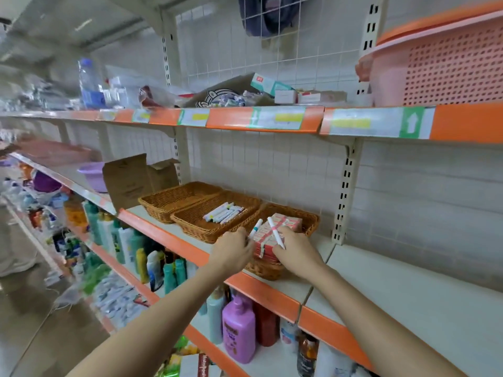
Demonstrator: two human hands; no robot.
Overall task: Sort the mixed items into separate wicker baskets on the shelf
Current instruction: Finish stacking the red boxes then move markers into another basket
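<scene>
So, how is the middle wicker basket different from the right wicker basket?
The middle wicker basket holds loose markers; the right wicker basket holds red and white boxes. The middle one is partly filled, while the right one is piled above its rim. Both hands hover at the right one, none at the middle. Both baskets are brown, woven and rectangular.

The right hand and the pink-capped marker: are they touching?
Touching. In the head view, the right hand has its fingers curled round the lower end of the marker, which sticks up above the boxes.
</scene>
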